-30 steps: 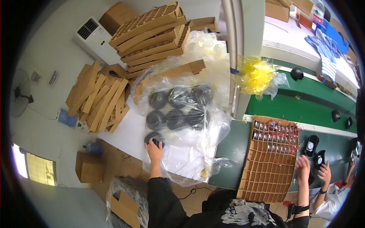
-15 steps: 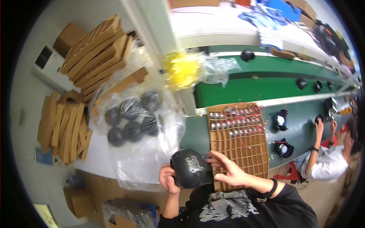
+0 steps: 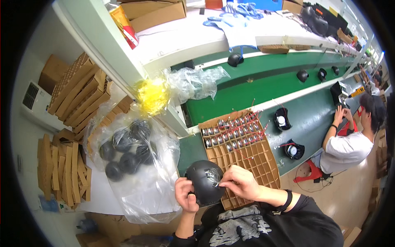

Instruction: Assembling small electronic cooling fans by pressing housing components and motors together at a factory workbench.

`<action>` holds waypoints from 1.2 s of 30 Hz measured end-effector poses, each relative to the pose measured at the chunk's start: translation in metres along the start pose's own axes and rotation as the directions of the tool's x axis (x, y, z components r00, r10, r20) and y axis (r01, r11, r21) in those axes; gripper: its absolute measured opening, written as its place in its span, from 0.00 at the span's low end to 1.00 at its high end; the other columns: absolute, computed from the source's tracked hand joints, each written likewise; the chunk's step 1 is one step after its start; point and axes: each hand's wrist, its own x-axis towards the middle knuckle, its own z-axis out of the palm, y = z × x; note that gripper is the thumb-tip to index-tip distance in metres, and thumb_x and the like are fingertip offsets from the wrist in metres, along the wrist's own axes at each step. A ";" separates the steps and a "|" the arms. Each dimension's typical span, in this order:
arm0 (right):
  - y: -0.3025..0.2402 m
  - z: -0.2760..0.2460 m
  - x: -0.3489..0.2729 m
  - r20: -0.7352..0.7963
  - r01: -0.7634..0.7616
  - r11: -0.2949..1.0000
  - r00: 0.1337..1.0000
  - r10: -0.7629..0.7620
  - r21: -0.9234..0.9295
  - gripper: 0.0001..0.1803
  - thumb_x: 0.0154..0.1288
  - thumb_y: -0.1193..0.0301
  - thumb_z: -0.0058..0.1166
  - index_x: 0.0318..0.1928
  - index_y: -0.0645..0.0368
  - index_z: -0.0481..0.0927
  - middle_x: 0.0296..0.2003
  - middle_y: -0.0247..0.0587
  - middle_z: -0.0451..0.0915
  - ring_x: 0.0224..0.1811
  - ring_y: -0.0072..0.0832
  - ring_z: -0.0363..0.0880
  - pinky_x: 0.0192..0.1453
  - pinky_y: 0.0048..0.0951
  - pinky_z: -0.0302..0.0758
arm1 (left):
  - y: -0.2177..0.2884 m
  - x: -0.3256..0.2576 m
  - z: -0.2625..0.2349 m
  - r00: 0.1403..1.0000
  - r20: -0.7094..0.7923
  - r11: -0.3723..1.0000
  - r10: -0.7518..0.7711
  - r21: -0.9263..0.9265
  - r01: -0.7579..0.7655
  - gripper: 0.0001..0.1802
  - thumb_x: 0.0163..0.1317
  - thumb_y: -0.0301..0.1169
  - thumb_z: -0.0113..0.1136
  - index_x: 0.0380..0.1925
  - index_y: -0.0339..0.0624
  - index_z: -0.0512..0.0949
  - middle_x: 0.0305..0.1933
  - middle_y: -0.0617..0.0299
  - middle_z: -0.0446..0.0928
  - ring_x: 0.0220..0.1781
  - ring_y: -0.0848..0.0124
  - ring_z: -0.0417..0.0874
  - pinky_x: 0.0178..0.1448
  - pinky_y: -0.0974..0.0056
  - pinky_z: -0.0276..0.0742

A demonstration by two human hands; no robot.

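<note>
A round black shell, glossy and ball-like, is held upright in front of my chest. My left hand grips its left side, the thumb toward me. A crinkled piece of clear film clings to the shell's upper right face. The fingers of my right hand are pinched together at the film's lower edge, touching the shell. Just beyond that hand lies a divided cardboard tray. Its far rows hold several small round silver parts with red wires; the nearer cells show bare cardboard.
At left, a clear plastic bag holds several black shells. Stacked cardboard dividers stand behind it. Two black shells with white centres lie right of the tray. A co-worker sits further right. Beyond runs a green conveyor belt.
My right hand has gone from spread fingers beside the shell to a pinch at the film on it. My left hand still holds the shell. The whole view has shifted.
</note>
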 end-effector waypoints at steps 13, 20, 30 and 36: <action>-0.023 0.023 0.037 0.381 -0.225 0.964 0.911 0.156 0.143 0.07 0.61 0.72 0.58 0.34 0.61 0.75 0.29 0.39 0.75 0.32 0.34 0.76 0.36 0.31 0.73 | -0.009 0.036 -0.006 0.885 -0.162 0.884 -0.436 -0.259 0.388 0.22 0.57 0.23 0.59 0.53 0.35 0.69 0.33 0.66 0.73 0.34 0.82 0.73 0.40 0.75 0.69; -0.065 0.004 0.172 -0.197 0.276 0.958 0.946 -0.256 0.081 0.05 0.58 0.77 0.58 0.27 0.62 0.76 0.26 0.35 0.77 0.27 0.21 0.74 0.31 0.21 0.69 | -0.003 0.007 -0.076 0.888 -0.434 0.988 -0.155 -0.067 0.140 0.32 0.54 0.36 0.68 0.55 0.35 0.66 0.31 0.61 0.76 0.35 0.75 0.77 0.43 0.70 0.72; 0.001 0.018 0.236 -0.277 -0.247 0.829 0.954 0.117 -0.502 0.26 0.47 0.50 0.68 0.28 0.59 0.75 0.18 0.36 0.75 0.20 0.34 0.76 0.30 0.32 0.73 | 0.055 -0.005 -0.064 0.965 -0.250 0.953 -0.074 -0.304 -0.006 0.42 0.49 0.53 0.70 0.52 0.31 0.66 0.41 0.55 0.75 0.41 0.71 0.76 0.43 0.68 0.71; -0.036 0.010 0.125 0.514 0.428 0.902 0.760 -0.397 0.063 0.45 0.38 0.50 0.72 0.56 0.58 0.70 0.54 0.50 0.70 0.58 0.51 0.68 0.61 0.47 0.64 | 0.057 0.015 -0.049 0.912 0.150 0.714 -0.381 -0.580 0.393 0.44 0.51 0.53 0.66 0.56 0.30 0.62 0.50 0.49 0.74 0.49 0.64 0.78 0.52 0.63 0.74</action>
